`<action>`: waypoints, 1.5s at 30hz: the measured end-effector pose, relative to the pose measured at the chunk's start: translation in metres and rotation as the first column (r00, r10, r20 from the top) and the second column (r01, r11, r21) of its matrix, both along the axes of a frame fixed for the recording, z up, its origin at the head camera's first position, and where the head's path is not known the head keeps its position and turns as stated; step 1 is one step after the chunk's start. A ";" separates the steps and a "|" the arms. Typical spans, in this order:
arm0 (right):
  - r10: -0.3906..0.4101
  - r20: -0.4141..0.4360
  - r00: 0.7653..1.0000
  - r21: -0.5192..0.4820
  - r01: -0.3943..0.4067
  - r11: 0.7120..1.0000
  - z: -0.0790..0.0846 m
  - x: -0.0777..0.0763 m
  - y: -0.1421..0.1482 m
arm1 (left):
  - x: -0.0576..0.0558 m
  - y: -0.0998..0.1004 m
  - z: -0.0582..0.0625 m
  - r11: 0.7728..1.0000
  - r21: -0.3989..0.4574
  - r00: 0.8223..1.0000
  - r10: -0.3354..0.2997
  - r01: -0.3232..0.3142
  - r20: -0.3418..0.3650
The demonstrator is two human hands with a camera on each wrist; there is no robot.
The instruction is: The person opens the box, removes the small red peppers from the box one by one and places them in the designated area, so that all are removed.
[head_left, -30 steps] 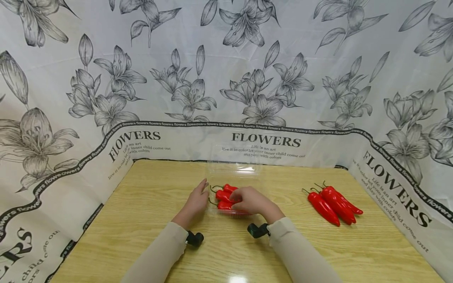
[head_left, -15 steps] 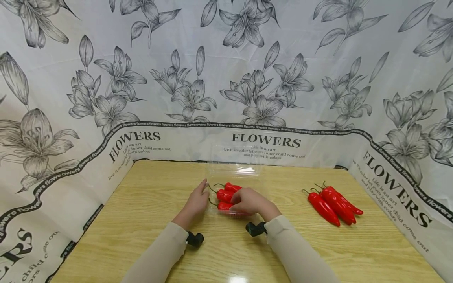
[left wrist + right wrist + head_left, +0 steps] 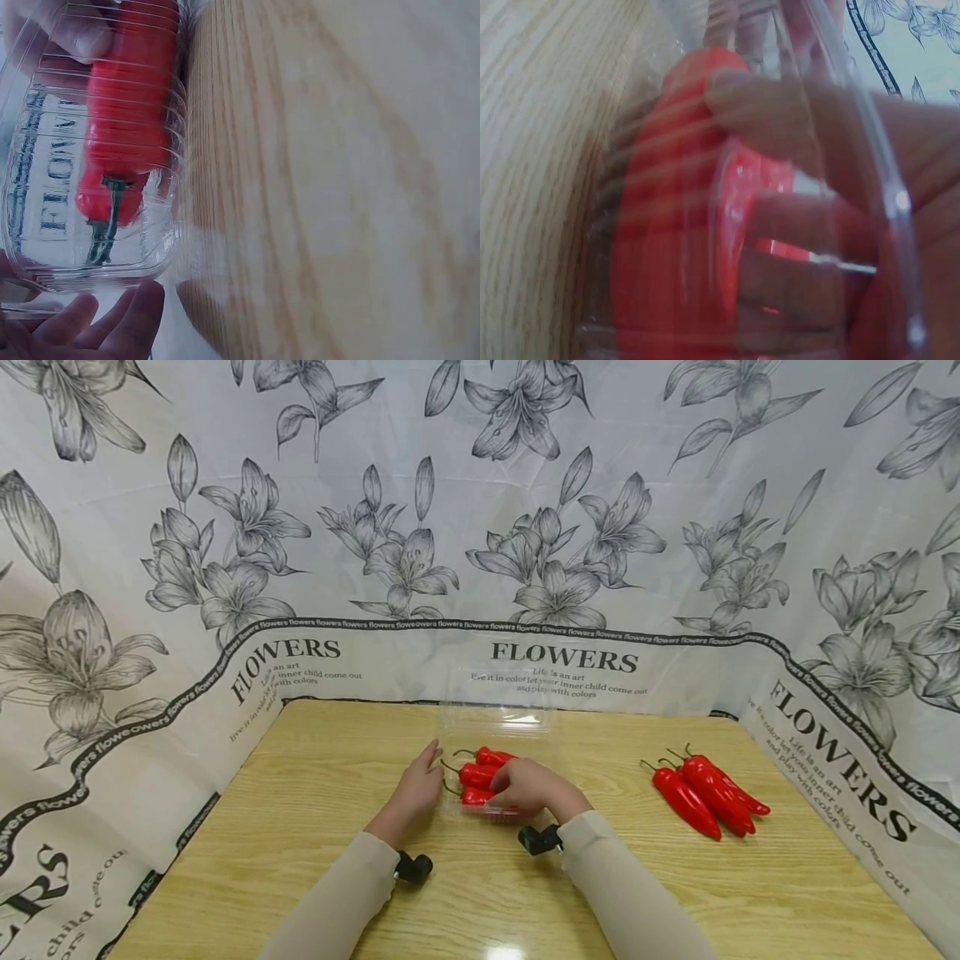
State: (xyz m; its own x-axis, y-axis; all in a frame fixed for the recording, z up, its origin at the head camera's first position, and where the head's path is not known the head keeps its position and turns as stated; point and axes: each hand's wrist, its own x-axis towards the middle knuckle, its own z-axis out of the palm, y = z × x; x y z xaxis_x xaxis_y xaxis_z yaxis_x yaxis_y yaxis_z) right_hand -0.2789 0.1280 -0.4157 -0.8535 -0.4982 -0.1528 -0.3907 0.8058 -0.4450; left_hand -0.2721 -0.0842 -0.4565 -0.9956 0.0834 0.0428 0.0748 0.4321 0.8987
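A clear plastic clamshell box [image 3: 498, 814] stands in the middle of the table with its lid [image 3: 510, 720] raised at the back. Inside lie a front red pepper [image 3: 476, 796], a middle pepper [image 3: 476, 775] and a rear pepper [image 3: 493, 756], green stems pointing left. My right hand [image 3: 534, 787] reaches into the box, thumb and curled fingers about the front pepper [image 3: 667, 225]; its tip end is partly covered. Flat and upright, my left hand [image 3: 412, 789] rests against the box's left end, fingers [image 3: 135, 319] extended.
Several more red peppers [image 3: 705, 793] lie together on the right of the wooden table [image 3: 300, 793]. White cloth [image 3: 405, 660] printed with flowers walls in the back and sides. Both wrists carry small black cameras.
My right hand has drawn slightly forward and down, from the middle pepper to the front one. The rear and middle peppers have shifted slightly. My left hand has stayed in place.
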 end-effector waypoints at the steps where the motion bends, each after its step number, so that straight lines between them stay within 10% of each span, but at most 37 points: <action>1: 0.010 -0.001 1.000 0.001 -0.010 1.000 -0.001 -0.001 0.000 | -0.001 0.000 -0.001 1.000 0.002 1.000 -0.002 0.002 0.002; 45: 0.006 0.021 1.000 -0.117 -0.003 0.993 0.008 -0.001 0.028 | 0.001 0.000 -0.001 1.000 0.014 0.999 -0.019 0.019 0.028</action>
